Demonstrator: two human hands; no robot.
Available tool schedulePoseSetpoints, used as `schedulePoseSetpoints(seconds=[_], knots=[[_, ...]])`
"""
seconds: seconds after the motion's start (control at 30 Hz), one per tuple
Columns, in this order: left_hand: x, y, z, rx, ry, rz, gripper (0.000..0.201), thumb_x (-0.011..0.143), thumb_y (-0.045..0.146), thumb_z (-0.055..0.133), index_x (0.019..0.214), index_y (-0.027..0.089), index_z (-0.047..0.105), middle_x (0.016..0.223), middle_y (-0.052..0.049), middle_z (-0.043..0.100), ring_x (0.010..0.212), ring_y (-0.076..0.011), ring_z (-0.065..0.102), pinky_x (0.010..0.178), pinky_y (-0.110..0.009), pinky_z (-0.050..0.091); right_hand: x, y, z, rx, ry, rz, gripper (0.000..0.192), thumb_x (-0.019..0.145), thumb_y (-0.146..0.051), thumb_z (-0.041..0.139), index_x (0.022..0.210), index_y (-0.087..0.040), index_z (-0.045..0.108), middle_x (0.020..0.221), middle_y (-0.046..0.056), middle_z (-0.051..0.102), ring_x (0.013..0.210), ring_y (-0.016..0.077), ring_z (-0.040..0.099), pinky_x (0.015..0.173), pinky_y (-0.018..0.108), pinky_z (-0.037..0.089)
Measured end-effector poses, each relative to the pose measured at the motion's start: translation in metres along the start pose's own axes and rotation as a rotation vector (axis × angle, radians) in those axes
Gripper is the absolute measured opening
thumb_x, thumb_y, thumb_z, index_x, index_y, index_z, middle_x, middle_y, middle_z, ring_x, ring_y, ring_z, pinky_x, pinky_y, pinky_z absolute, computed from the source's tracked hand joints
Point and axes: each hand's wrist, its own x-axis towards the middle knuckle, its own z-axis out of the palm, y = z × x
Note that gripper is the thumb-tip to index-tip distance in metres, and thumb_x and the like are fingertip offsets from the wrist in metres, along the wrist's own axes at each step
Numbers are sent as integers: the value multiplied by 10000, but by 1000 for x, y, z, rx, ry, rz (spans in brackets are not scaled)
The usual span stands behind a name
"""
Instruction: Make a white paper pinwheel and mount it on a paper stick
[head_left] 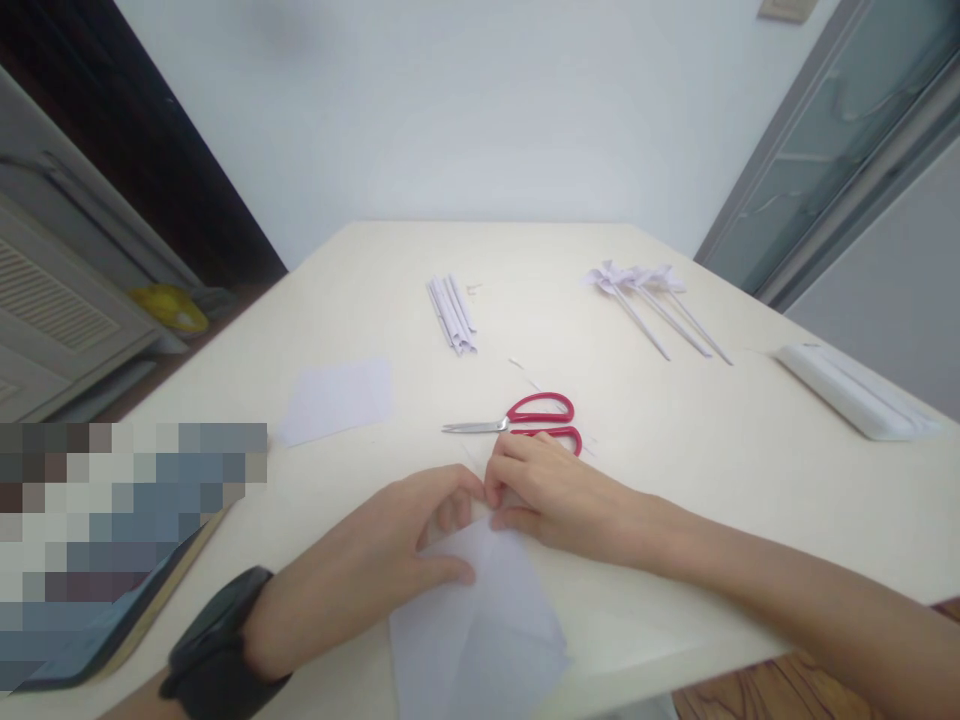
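Note:
A pale lilac sheet of paper (480, 620) lies at the near edge of the cream table (750, 450), partly folded. My left hand (390, 565), a black watch on its wrist, presses on the sheet's upper left with the fingers curled at its far corner. My right hand (559, 495) pinches that same far corner from the right. The fingertips of both hands meet there. Red-handled scissors (525, 420) lie shut just beyond my right hand, blades pointing left.
Another lilac sheet (337, 400) lies to the left. A bundle of rolled paper sticks (452, 312) sits mid-table. Several paper pinwheels on sticks (652, 300) lie far right. A white box (855, 388) rests at the right edge. A blurred-out item (112, 540) sits near left.

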Motion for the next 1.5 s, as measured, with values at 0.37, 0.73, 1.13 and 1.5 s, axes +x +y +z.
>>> schedulePoseSetpoints(seconds=[0.37, 0.73, 1.13, 1.5], knots=[[2, 2, 1, -108, 55, 10, 118, 797, 195, 489, 896, 252, 517, 686, 56, 528, 619, -126, 485, 547, -220, 365, 2, 6, -4, 157, 126, 83, 79, 796, -220, 571, 862, -190, 541, 867, 5, 534, 792, 131, 498, 646, 238, 375], [1, 4, -3, -163, 191, 51, 32, 809, 251, 538, 839, 248, 525, 725, 59, 546, 661, -111, 509, 612, -213, 398, 5, 5, -6, 414, 201, 187, 110, 805, -280, 552, 868, -195, 522, 836, 4, 569, 753, 134, 536, 637, 254, 416], [3, 7, -1, -419, 139, 35, 171, 846, 327, 479, 834, 214, 606, 817, -9, 661, 760, -173, 580, 640, -242, 438, 2, -9, -6, 328, 287, 11, 70, 806, -155, 536, 869, -179, 518, 814, -16, 562, 754, 103, 514, 669, 224, 411], [-1, 16, -3, -288, 230, 77, 184, 844, 298, 486, 765, 199, 619, 782, 0, 649, 751, -163, 568, 625, -223, 433, -2, -15, -7, 199, 363, -77, 101, 806, -98, 492, 867, -177, 512, 836, 2, 536, 753, 103, 501, 653, 214, 407]])
